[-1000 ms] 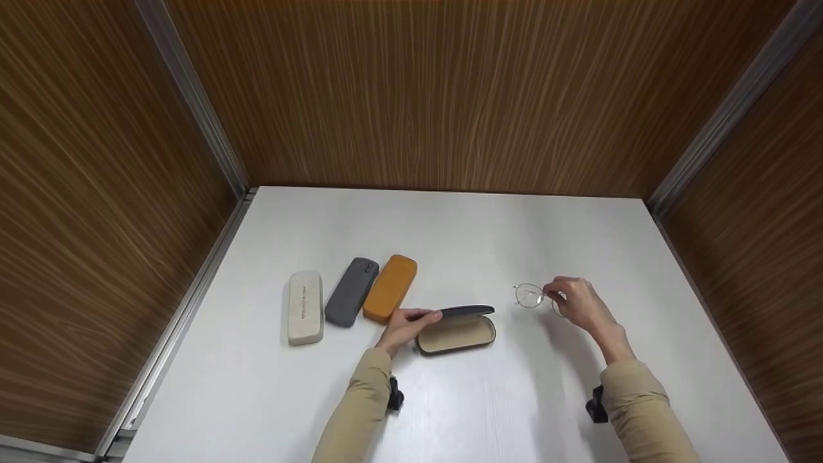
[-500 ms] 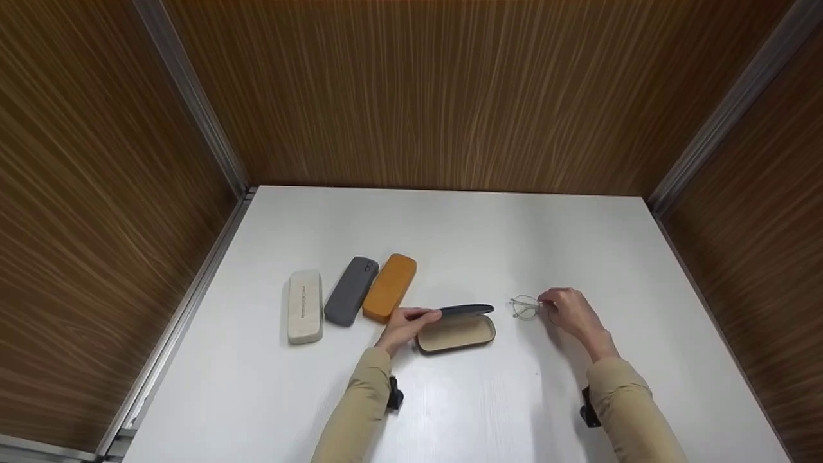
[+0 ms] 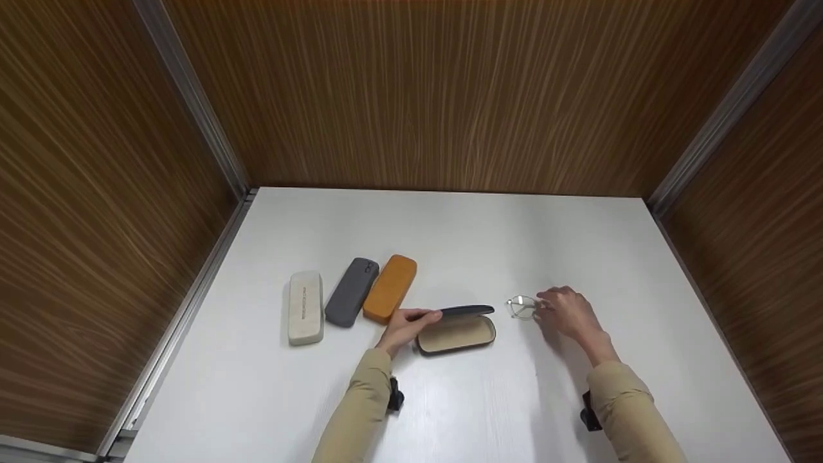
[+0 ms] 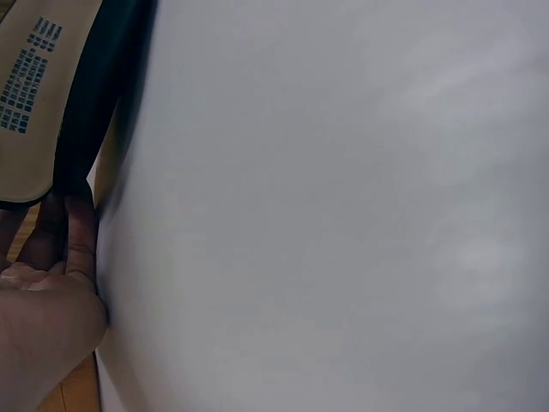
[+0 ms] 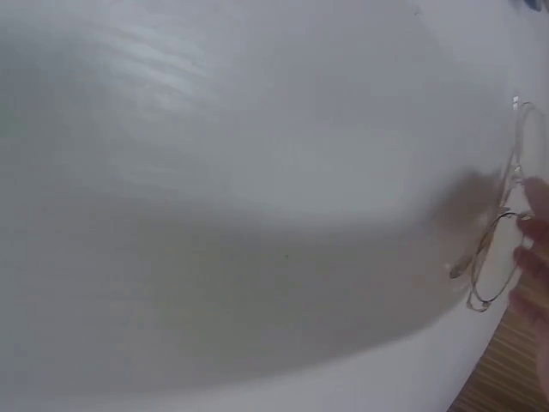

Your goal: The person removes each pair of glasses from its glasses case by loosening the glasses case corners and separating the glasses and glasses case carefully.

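Note:
Slightly right of the table's middle, a dark eyeglass case (image 3: 456,335) stands part open, its beige lining showing. My left hand (image 3: 400,330) pinches the left end of its lid (image 3: 469,310) between thumb and fingers. Small blue print marks the lining (image 4: 34,77) in the left wrist view, above the hand (image 4: 51,318). To the right of the case, my right hand (image 3: 571,315) holds thin wire-rimmed eyeglasses (image 3: 522,315) near the bridge, low over the table. At the right wrist view's right edge, fingertips (image 5: 533,225) touch the eyeglasses (image 5: 476,292); most of that hand is cut off.
Left of the hands lie three more eyeglass cases: an off-white one (image 3: 305,308), a grey one (image 3: 352,292) and an orange one (image 3: 390,288). The orange case is close to my left hand. Wood-grain panels (image 3: 411,96) border the white table (image 3: 450,231) behind and at both sides.
My right hand has come nearer to me and a little left with the eyeglasses, lower towards the table. The left hand and the case have stayed in place.

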The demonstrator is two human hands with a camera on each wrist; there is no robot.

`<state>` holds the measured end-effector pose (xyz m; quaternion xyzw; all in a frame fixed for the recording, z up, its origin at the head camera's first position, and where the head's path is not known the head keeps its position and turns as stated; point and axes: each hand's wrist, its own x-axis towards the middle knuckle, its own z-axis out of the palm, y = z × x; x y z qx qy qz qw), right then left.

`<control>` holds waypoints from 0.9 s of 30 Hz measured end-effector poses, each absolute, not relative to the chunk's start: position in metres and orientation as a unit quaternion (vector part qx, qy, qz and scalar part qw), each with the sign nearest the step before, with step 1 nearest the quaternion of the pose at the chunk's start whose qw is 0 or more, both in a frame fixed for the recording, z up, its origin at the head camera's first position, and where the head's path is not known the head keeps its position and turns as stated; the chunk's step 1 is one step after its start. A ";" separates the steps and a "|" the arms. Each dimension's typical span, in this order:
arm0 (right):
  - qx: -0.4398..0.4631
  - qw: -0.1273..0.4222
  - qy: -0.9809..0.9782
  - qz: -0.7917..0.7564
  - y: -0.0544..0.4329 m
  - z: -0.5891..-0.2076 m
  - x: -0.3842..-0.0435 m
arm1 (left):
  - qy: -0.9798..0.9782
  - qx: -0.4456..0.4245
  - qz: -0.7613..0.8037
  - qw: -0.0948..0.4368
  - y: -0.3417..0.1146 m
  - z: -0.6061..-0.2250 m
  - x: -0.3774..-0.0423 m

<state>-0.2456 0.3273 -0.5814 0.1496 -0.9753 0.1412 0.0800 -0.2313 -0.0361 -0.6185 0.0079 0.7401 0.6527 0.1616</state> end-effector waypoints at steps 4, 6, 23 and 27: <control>0.110 0.065 -0.984 0.127 0.328 -0.581 -0.236 | 0.740 0.011 0.654 0.157 -0.035 -0.619 -0.233; 0.084 0.058 -0.986 0.130 0.327 -0.582 -0.231 | 0.738 0.011 0.656 0.156 -0.035 -0.619 -0.233; 0.002 0.075 -0.977 0.202 0.327 -0.602 -0.244 | 0.738 -0.004 0.654 0.163 -0.036 -0.619 -0.231; -0.022 0.062 -0.970 0.236 0.329 -0.603 -0.254 | 0.738 0.000 0.655 0.162 -0.036 -0.620 -0.231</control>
